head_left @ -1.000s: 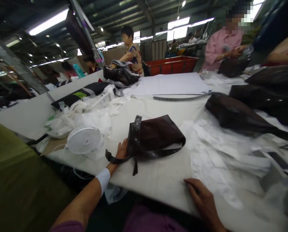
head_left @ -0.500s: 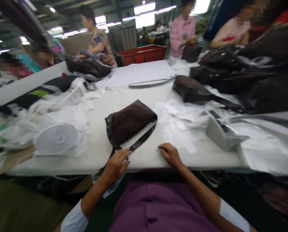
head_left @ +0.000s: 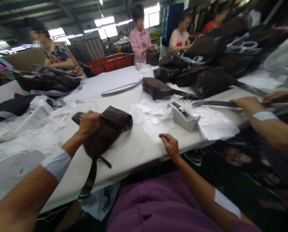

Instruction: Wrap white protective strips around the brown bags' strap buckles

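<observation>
A dark brown shoulder bag (head_left: 112, 127) rests on the white table, tilted, with its buckled strap (head_left: 92, 177) hanging over the front edge. My left hand (head_left: 90, 123) is closed on the bag's upper left edge, where a dark strap end shows beyond the knuckles. My right hand (head_left: 170, 146) hovers by the front edge, right of the bag and apart from it. Its thumb and fingertips are pressed together; whether anything is between them is too small to tell. Nearest to it are thin white sheets (head_left: 147, 120) and a grey tape dispenser (head_left: 185, 117).
A white fan (head_left: 18, 174) and crumpled plastic lie at left. More dark bags (head_left: 173, 67) are heaped at back right. A loose belt-like strap (head_left: 122, 89) lies farther back. At right, a co-worker's hands (head_left: 249, 104) hold another strap. Several people stand beyond, near a red bin (head_left: 110, 63).
My left hand has moved from the strap near the table edge up onto the bag, which has turned. The view has swung right, bringing a co-worker's hands in. My right hand's fingers have drawn together.
</observation>
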Demonstrator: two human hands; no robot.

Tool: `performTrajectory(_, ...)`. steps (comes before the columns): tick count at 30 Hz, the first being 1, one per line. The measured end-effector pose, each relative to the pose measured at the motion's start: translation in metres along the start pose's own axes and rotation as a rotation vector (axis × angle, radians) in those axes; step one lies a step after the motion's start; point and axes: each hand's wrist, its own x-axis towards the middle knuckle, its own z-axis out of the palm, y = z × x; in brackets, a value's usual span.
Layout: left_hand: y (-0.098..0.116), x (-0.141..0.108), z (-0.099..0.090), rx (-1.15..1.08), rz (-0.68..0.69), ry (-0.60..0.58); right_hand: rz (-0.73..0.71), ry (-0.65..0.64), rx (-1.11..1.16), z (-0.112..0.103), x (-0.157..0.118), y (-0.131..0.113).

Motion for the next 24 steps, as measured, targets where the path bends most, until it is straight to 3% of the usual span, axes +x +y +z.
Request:
performTrajectory(3,-0.008,0.055,-0.016,-0.046,-0.237,0.487,-0.047,0.008,-0.152,-0.004,0.009,0.008)
performTrajectory(4,0.002,0.062,-0.014,-0.117,-0.26,0.584,-0.102,-0.046,-0.242,-0.004,0.009,0.01)
performTrajectory(5,0.018,0.063,-0.007,-0.201,-0.223,0.598,-0.159,-0.11,-0.338,-0.005,0.009,0.012)
performTrajectory(6,0.04,0.058,0.003,-0.291,-0.128,0.541,-0.208,-0.173,-0.43,-0.005,0.007,0.014)
performTrajectory(7,0.066,0.048,0.017,-0.364,0.035,0.387,-0.245,-0.225,-0.511,-0.005,0.005,0.015)
performTrajectory(9,0.12,0.017,0.05,-0.414,0.233,0.183,-0.284,-0.287,-0.625,-0.007,-0.002,0.018)
performTrajectory(11,0.165,-0.02,0.082,-0.513,0.245,0.042,-0.299,-0.311,-0.674,-0.01,-0.009,0.02)
performTrajectory(13,0.193,-0.056,0.106,-0.599,0.148,-0.023,-0.31,-0.317,-0.683,-0.015,-0.017,0.02)
performTrajectory(17,0.213,-0.106,0.13,-0.641,-0.021,-0.075,-0.346,-0.345,-0.655,-0.024,-0.038,0.014)
performTrajectory(24,0.231,-0.131,0.128,-0.46,0.232,-0.238,-0.282,-0.319,-0.527,-0.027,-0.07,-0.01)
